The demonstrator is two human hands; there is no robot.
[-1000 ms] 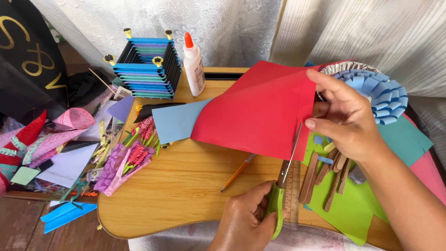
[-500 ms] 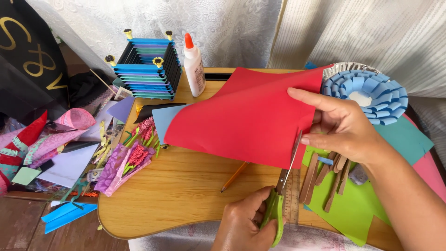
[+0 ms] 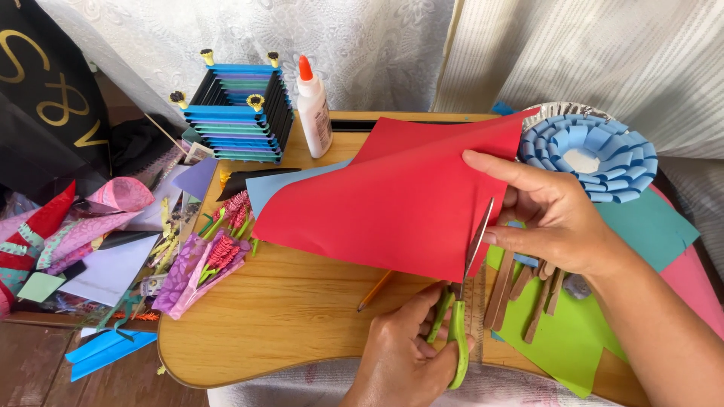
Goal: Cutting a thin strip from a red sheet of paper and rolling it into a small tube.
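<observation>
My left hand grips green-handled scissors low in the middle, over the front edge of the wooden lap table. The blades point up and away and bite into the right edge of a red paper sheet. My right hand pinches that same edge, fingers on top and thumb below, holding the sheet lifted over the table. A pencil lies partly under the red sheet.
A blue stick-built box and a glue bottle stand at the back. A blue paper rosette lies at the right, with green paper and wooden sticks below it. Paper flowers and scraps crowd the left.
The red sheet has swung left and flatter, its top corner now by the rosette. My right hand shifted its pinch along the edge, and the scissors moved up into the paper.
</observation>
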